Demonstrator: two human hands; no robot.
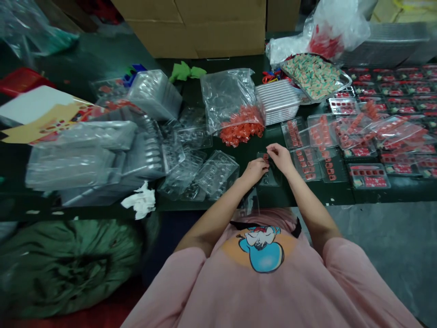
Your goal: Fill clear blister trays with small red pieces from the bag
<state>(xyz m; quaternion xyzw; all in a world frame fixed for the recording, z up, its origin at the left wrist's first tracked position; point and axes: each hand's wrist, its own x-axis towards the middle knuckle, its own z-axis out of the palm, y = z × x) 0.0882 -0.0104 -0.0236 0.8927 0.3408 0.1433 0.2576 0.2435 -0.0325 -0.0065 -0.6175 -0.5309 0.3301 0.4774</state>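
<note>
A small clear plastic blister tray (274, 179) lies on the dark green table in front of me, with a few small red pieces (265, 157) in its far part. My left hand (254, 172) rests at the tray's left side, its fingers curled and pressed together; whatever they hold is hidden. From the right, my right hand (281, 158) reaches over the tray's far end with thumb and fingers pinched, and any piece between them is too small to make out. Just beyond, a clear bag (229, 98) spills a heap of red plastic pieces (241, 127).
Empty clear trays (218, 173) lie loosely to the left, beside taller stacks (85, 155). On the right are trays filled with red pieces (305, 163) and packed sets (368, 176). A metal tray of small pale-and-green pieces (312, 77) stands behind. A cardboard box (205, 32) borders the back.
</note>
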